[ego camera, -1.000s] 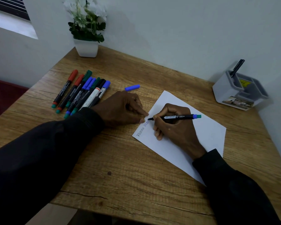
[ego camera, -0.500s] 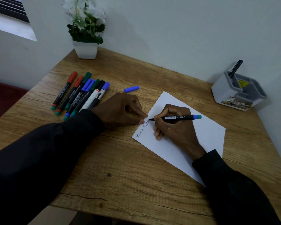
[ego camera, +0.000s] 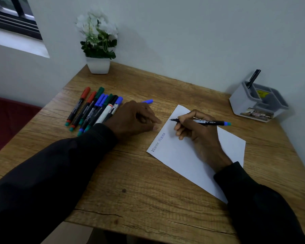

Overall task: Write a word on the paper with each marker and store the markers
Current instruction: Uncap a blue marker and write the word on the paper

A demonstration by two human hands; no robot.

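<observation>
Head view: nearest the camera, two black sleeves reach forward over a wooden worktop. A white sheet of paper lies at an angle on the right half of it, with "Victoria" written twice in blue along its left edge. The right hand rests on the sheet, grasping a black marker with a blue end. The bare tip points left over the upper part of the paper; whether it touches the sheet cannot be told. The left hand lies released on the bare wood just beside the paper's left edge, its fingers loosely curled around nothing and its fingertips close to the sheet but not on it. Left of that hand is a row of capped markers with red, green, blue and black caps, packed side by side, the wrist covering some near ends. A loose blue cap lies just beyond the left hand. Farther back on the right stands a grey organiser with a black pen upright in one compartment. In the far left corner, a white plant pot with white flowers stands against the wall.
</observation>
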